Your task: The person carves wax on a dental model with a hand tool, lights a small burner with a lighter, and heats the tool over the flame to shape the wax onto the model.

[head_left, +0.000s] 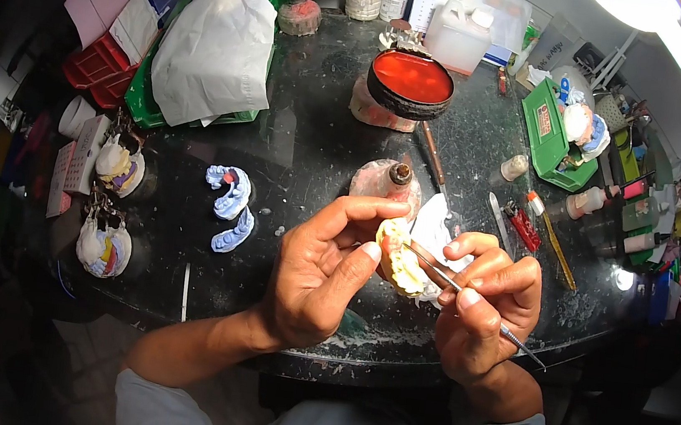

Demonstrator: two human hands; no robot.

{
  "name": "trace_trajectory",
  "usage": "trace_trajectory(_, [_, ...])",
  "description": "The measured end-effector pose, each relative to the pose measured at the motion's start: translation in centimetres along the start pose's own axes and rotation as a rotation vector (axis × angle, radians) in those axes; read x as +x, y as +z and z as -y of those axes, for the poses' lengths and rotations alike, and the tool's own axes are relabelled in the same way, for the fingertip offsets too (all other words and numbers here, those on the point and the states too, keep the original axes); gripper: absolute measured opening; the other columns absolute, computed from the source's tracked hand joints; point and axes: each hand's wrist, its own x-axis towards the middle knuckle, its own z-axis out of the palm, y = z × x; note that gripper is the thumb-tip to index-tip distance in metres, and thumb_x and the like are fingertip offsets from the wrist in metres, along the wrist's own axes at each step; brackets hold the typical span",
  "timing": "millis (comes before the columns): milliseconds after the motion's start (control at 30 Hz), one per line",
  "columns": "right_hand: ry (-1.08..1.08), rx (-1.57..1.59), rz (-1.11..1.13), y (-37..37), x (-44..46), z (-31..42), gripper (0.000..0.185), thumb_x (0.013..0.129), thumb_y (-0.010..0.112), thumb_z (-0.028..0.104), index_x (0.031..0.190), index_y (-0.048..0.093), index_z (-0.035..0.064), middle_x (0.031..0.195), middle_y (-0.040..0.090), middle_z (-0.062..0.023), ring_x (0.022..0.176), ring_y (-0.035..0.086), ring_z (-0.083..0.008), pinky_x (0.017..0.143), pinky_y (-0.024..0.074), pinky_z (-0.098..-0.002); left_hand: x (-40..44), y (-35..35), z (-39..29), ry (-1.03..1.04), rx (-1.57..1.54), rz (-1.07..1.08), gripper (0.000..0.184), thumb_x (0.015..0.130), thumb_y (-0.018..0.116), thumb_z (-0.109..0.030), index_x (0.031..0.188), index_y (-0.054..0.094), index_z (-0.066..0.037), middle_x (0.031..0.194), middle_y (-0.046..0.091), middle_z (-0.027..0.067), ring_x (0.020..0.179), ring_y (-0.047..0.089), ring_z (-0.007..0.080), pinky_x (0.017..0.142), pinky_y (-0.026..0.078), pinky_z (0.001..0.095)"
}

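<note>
My left hand is closed around the edge of a yellow dental cast with pinkish wax on it, held over the front of the bench. In my right hand is a thin metal dental carving tool, gripped like a pen. Its tip touches or nearly touches the cast. Behind the cast lies a crumpled white tissue. A burner with a brown-topped neck stands just beyond my fingers. Left of my left hand sit blue dental casts on the dark bench.
A round pan of red wax stands at the back on a pink-stained base. Articulated dental models sit at the left. A green bin holds casts at the right. A wooden-handled knife, a red tool and a yellow brush lie nearby.
</note>
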Motion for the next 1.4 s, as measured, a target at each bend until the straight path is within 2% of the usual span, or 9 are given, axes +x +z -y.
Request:
trace_trajectory(100, [-0.004, 0.019, 0.005, 0.0, 0.0, 0.1, 0.013, 0.086, 0.053, -0.006, 0.095, 0.046, 0.0008, 0.073, 0.056, -0.0115, 0.102, 0.057, -0.0277, 0.093, 0.0586, -0.0522, 0.0, 0.1, 0.0, -0.019, -0.007, -0.029, 0.037, 0.099, 0.045, 0.000, 0.135, 0.050, 0.008, 0.115, 0.064, 0.0141, 0.103, 0.062, 0.0146, 0.091, 0.051, 0.0295])
trace_trajectory(200, [-0.009, 0.019, -0.012, 0.0, 0.0, 0.1, 0.012, 0.086, 0.051, -0.006, 0.095, 0.046, 0.0007, 0.074, 0.056, -0.0118, 0.102, 0.055, -0.0269, 0.094, 0.0585, -0.0525, 0.3, -0.3, -0.5, -0.241, -0.214, -0.040, 0.042, 0.097, 0.046, -0.007, 0.135, 0.050, 0.008, 0.119, 0.064, 0.0169, 0.110, 0.063, 0.0214, 0.099, 0.049, 0.0349])
trace_trajectory(333, [0.009, 0.037, -0.057, 0.2, -0.3, -0.1, 0.013, 0.085, 0.052, -0.006, 0.096, 0.047, 0.0009, 0.076, 0.058, -0.0125, 0.100, 0.054, -0.0259, 0.095, 0.0574, -0.0530, 0.6, -0.9, -0.3, -0.416, -0.422, -0.078, 0.046, 0.095, 0.044, -0.011, 0.135, 0.051, 0.009, 0.109, 0.066, 0.0166, 0.088, 0.064, 0.0190, 0.082, 0.052, 0.0291])
trace_trajectory(367, [0.010, 0.024, -0.054, 0.1, -0.4, -0.1, 0.013, 0.085, 0.052, -0.006, 0.096, 0.047, 0.0010, 0.077, 0.058, -0.0126, 0.100, 0.054, -0.0258, 0.096, 0.0570, -0.0526, 0.6, -0.9, -0.3, -0.463, -0.470, -0.111, 0.048, 0.093, 0.043, -0.012, 0.135, 0.051, 0.009, 0.101, 0.065, 0.0156, 0.075, 0.059, 0.0164, 0.072, 0.049, 0.0278])
trace_trajectory(467, [0.013, -0.023, -0.038, -0.1, -0.4, -0.1, 0.014, 0.085, 0.053, -0.005, 0.096, 0.048, 0.0015, 0.077, 0.059, -0.0127, 0.100, 0.053, -0.0257, 0.097, 0.0558, -0.0511, 0.6, -1.7, 0.5, -0.562, -0.587, -0.072, 0.049, 0.093, 0.042, -0.011, 0.136, 0.051, 0.009, 0.098, 0.064, 0.0147, 0.070, 0.054, 0.0149, 0.067, 0.046, 0.0271])
trace_trajectory(900, [-0.002, -0.160, 0.007, -0.2, -0.2, -0.2, 0.016, 0.086, 0.055, -0.006, 0.097, 0.048, 0.0027, 0.076, 0.062, -0.0109, 0.096, 0.054, -0.0236, 0.093, 0.0554, -0.0442, 0.3, -2.1, 0.9, -0.558, -0.699, -0.029, 0.035, 0.094, 0.042, -0.012, 0.122, 0.057, 0.004, 0.092, 0.064, 0.0160, 0.067, 0.053, 0.0134, 0.063, 0.044, 0.0248])
trace_trajectory(1100, [-0.041, -0.408, 0.069, -0.4, 0.4, -0.7, 0.018, 0.090, 0.063, -0.008, 0.105, 0.056, -0.0043, 0.098, 0.064, -0.0137, 0.103, 0.060, -0.0222, 0.093, 0.0557, -0.0379, 0.1, -2.3, 1.2, -0.552, -0.674, -0.090, 0.036, 0.094, 0.041, -0.016, 0.116, 0.059, 0.006, 0.088, 0.064, 0.0159, 0.062, 0.050, 0.0132, 0.060, 0.043, 0.0248])
trace_trajectory(1233, [0.127, -0.255, 0.000, 0.3, 0.3, -1.1, 0.026, 0.094, 0.062, -0.005, 0.120, 0.058, -0.0083, 0.124, 0.055, -0.0178, 0.113, 0.065, -0.0249, 0.094, 0.0562, -0.0320, 0.4, -1.8, 0.4, -0.572, -0.634, -0.164, 0.034, 0.094, 0.042, -0.021, 0.110, 0.058, 0.004, 0.081, 0.061, 0.0134, 0.053, 0.044, 0.0116, 0.055, 0.038, 0.0271])
trace_trajectory(1400, [0.210, -0.248, -0.030, 0.5, 0.3, -1.1, 0.026, 0.094, 0.062, -0.005, 0.119, 0.058, -0.0079, 0.124, 0.055, -0.0182, 0.114, 0.064, -0.0236, 0.095, 0.0550, -0.0324, 0.4, -1.7, 0.3, -0.562, -0.657, -0.181, 0.036, 0.095, 0.041, -0.024, 0.110, 0.059, 0.004, 0.080, 0.061, 0.0135, 0.052, 0.044, 0.0120, 0.053, 0.037, 0.0272])
